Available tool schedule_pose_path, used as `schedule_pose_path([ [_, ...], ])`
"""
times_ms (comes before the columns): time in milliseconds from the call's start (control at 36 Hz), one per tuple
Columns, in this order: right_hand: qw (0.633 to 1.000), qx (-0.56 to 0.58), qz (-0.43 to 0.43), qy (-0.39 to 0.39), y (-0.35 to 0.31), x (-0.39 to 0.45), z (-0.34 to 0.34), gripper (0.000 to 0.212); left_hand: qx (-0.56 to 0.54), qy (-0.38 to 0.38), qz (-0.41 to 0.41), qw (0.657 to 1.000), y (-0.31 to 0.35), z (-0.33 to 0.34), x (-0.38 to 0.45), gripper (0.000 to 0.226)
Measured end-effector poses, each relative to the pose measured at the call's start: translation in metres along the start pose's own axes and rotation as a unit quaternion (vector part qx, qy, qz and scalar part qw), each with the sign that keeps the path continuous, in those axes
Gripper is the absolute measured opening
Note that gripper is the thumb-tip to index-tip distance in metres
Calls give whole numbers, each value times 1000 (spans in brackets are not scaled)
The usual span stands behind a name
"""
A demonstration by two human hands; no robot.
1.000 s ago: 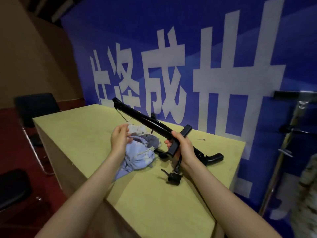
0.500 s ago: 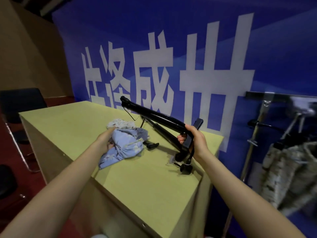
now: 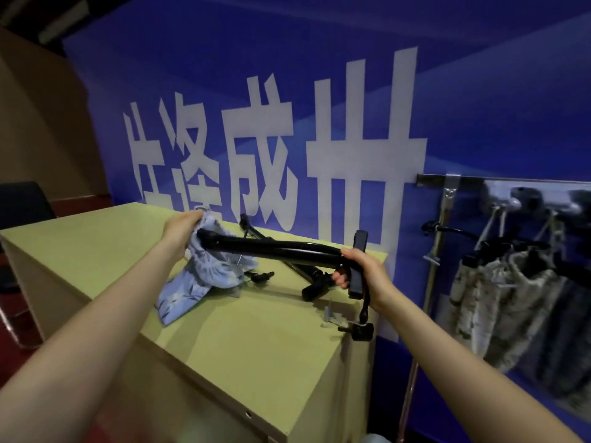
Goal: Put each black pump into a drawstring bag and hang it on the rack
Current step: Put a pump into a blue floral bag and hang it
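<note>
Two hands are at work above the yellow-green counter (image 3: 243, 353). The right hand (image 3: 361, 266) is wrapped round the handle end of a black pump (image 3: 275, 247), holding it off the counter roughly level, its barrel reaching across toward the left hand (image 3: 180, 227). From below the right hand a black hose hangs down, ending in a small black fitting (image 3: 363, 330) at the counter's edge. The left hand grips the bunched top of a pale blue drawstring bag (image 3: 204, 276), lifted so the cloth drapes down to the counter; the pump's far tip sits at the bag's mouth, just beside the left hand's fingers. Whether the tip is already inside the cloth cannot be told. Between the hands, behind the held barrel, a second black pump (image 3: 307, 273) lies on the counter. To the right of the right hand stands a metal rack (image 3: 447, 199), with several patterned bags (image 3: 499, 298) hanging from it.
</note>
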State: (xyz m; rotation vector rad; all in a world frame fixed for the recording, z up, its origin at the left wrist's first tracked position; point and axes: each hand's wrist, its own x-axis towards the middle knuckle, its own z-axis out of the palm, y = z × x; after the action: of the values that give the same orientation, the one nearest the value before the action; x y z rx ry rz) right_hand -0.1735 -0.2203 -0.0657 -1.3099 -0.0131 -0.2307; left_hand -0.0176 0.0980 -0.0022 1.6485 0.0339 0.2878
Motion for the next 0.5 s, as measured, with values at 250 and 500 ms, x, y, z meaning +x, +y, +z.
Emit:
schedule_pose_path([
  [250, 998, -17, -46, 31, 4, -10, 22, 25, 286, -113, 183, 934, 41, 28, -37, 42],
  [500, 975, -158, -159, 4, -21, 8, 63, 26, 31, -180, 116, 976, 87, 56, -62, 26],
])
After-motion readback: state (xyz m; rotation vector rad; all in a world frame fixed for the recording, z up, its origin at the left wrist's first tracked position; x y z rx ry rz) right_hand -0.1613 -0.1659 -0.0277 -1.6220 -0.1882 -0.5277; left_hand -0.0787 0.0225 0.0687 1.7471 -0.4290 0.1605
